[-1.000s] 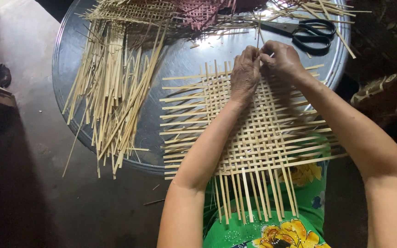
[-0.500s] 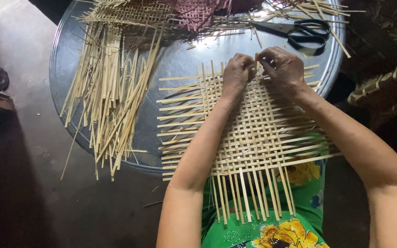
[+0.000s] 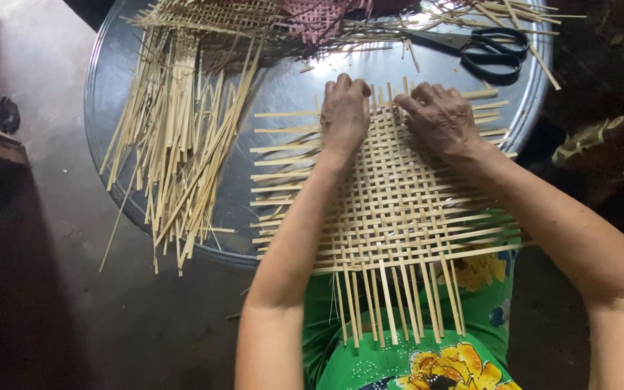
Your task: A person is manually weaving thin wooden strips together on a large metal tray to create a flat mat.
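Both hands are pressing on the woven mat [image 3: 391,206]; left hand [image 3: 344,114] fingers curling loosely at its far edge; right hand [image 3: 442,118] fingers lying spread, gripping nothing.

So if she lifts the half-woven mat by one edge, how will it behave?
The woven mat would probably bend somewhat: its strips are thin and flat. It looks light for its size. The loose ends, unwoven at every edge, may slip out, since only the left hand and right hand press it flat.

The woven mat [image 3: 391,209] sits on the round tray [image 3: 283,79], hanging over its near edge, both hands [image 3: 344,115] [image 3: 438,119] on its far end. Loose strips [image 3: 175,152] lie left of it, scissors [image 3: 482,47] behind on the right.
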